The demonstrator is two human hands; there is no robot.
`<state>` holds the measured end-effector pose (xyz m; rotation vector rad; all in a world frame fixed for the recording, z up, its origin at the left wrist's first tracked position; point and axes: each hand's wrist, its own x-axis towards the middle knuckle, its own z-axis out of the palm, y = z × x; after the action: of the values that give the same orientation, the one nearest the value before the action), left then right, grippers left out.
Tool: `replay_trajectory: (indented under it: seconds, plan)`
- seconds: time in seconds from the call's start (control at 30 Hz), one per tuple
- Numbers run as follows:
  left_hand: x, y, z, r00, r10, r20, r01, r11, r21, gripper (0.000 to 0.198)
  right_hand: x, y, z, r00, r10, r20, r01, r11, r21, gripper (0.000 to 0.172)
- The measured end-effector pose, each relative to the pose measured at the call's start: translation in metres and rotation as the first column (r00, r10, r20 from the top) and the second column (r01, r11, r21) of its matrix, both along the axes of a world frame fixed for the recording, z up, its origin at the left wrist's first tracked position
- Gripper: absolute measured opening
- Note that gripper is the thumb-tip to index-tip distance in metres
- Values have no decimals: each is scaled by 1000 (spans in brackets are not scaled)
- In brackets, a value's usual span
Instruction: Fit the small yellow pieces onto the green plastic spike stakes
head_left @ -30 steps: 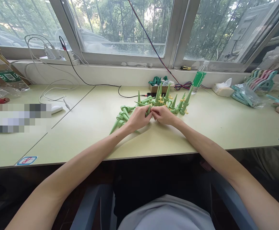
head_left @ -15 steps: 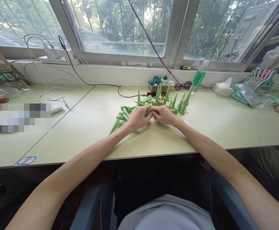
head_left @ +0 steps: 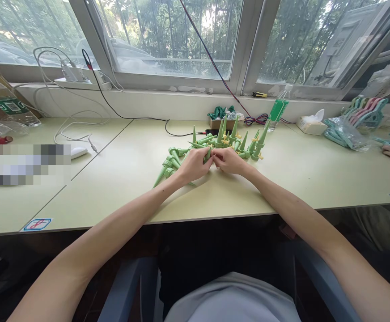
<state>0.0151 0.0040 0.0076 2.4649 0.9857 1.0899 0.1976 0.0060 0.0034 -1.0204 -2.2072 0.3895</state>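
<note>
Holds a green spike [head_left: 207, 155] in the curled left grip [head_left: 195, 164], over the tabletop [head_left: 298, 172], just beside the bunched right grip [head_left: 227, 161]; cannot tell whether also pinching anything in the latter.

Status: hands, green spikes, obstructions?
Left hand closed on a green spike. Right hand up against left, fingers curled, grip hidden. Other green spikes crowd just beyond.

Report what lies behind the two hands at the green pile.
Behind the left hand and right hand: green spikes, some upright with yellow pieces, then a cardboard box topped with crumpled green material. Anything the hands cover there cannot be seen.
</note>
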Motion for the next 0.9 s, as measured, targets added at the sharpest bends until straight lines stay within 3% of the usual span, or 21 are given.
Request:
replay_trajectory:
  seconds: [0.57,0.9]
  plan:
    - [0,1,0,998,37,60,-40,998,49,17,-4,-6,5,993,-76,-95,67,993,-93,29]
    - [0,2,1,993,68,98,-75,995,63,13,-5,-5,4,983,-18,-180,-7,990,-139,16]
